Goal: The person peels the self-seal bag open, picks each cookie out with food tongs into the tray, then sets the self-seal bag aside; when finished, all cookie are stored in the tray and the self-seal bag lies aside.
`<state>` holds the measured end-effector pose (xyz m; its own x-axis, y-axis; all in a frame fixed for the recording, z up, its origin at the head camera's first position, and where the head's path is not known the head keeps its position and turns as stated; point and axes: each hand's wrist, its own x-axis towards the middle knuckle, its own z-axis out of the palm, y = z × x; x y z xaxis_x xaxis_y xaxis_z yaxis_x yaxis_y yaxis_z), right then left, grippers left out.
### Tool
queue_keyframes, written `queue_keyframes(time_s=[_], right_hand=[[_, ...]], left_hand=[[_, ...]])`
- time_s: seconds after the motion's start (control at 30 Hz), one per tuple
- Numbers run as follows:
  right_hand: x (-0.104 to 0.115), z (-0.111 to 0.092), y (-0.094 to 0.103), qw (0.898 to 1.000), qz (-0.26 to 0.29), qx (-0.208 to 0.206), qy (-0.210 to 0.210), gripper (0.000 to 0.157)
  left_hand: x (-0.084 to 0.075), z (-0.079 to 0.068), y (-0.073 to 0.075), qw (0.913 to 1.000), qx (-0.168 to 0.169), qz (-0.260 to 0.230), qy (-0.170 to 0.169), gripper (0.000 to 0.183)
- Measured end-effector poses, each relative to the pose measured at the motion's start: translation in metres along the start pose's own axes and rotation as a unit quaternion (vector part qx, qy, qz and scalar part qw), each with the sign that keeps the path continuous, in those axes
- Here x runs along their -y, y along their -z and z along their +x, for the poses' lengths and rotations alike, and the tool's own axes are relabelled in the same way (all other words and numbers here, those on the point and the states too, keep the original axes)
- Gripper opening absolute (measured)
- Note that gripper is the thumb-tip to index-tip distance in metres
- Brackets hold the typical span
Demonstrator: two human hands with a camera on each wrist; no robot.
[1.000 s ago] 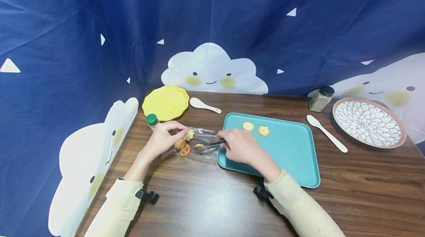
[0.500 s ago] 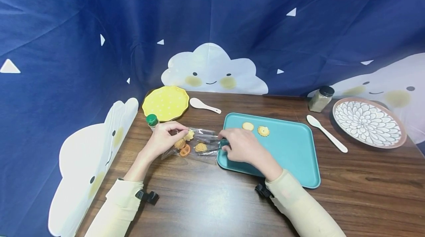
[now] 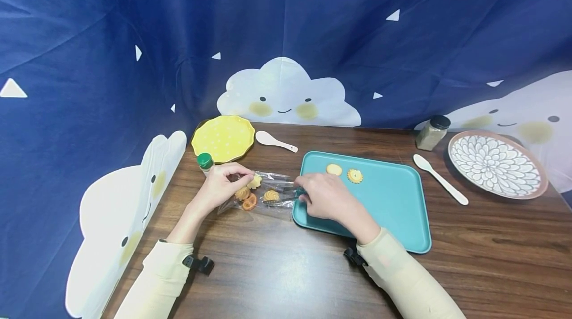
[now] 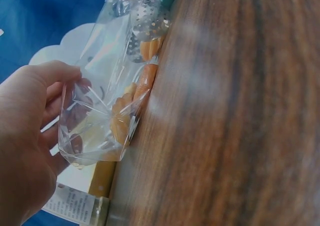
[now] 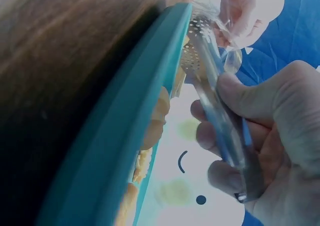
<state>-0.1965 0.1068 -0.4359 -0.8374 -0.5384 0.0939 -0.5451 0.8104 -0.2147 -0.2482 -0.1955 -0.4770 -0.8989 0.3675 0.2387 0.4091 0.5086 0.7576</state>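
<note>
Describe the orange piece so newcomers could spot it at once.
Find the teal tray; in the head view, a clear bag lies to its left. Inside, the orange piece is lowest in that view. Its deep orange separates it from the golden swirls and pale-yellow piece.

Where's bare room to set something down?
Table between the sleeves, in front of the bag; the right end of the tray; and table to its right, nearer you than the long spoon and flowered plate. Crowded around the left hand: bag, yellow plate, green-capped bottle.
</note>
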Motion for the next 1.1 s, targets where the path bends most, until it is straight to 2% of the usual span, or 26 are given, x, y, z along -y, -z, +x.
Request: queue_keyframes(time_s=[0.17,0.3,0.6,0.87,1.1], right_hand=[[0.0,-0.001,0.001,0.999,-0.011,-0.038,0.02,0.018],[0.001,-0.001,0.004,0.998,-0.01,-0.051,0.019,0.017],[-0.01,-0.007,0.02,0.999,0.0,-0.05,-0.002,0.021],[-0.045,-0.039,0.049,0.998,0.0,-0.034,-0.061,0.024],[-0.072,-0.075,0.072,0.995,-0.01,0.001,-0.098,0.022]], left_hand=[[-0.001,0.0,0.0,1.0,0.002,0.001,0.0,0.016],[0.0,0.0,0.0,1.0,0.002,0.003,0.002,0.014],[-0.001,0.001,0.0,1.0,0.0,0.008,0.002,0.014],[-0.002,0.001,0.0,1.0,-0.002,0.001,0.008,0.013],[-0.004,0.001,0.0,0.9999,-0.006,-0.004,0.011,0.012]])
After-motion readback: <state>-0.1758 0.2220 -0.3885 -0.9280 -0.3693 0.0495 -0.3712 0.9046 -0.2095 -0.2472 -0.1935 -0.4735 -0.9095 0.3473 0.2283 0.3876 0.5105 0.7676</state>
